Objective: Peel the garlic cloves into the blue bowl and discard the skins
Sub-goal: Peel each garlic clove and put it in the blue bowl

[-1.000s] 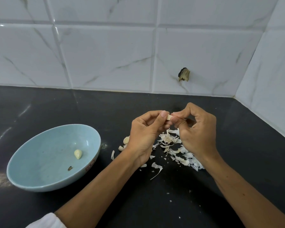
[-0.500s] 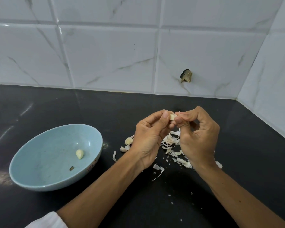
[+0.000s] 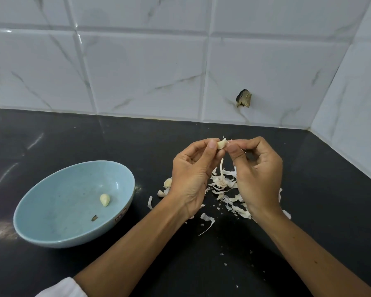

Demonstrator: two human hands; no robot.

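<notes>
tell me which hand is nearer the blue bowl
Left. The left hand, pinching the garlic clove, is just right of the blue bowl; the right hand, also pinching it, is farther right, above the garlic skins.

Glossy black tabletop [image 3: 73, 136], streaked with pale reflections at left. Behind and at right, white grey-veined wall tiles [image 3: 141, 71], joined at a corner; dark chipped hole [image 3: 243, 99] in one tile.

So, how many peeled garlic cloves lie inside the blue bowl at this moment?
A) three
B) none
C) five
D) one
D: a single pale clove lies on the bottom of the blue bowl, with only a small dark scrap near it.
</notes>
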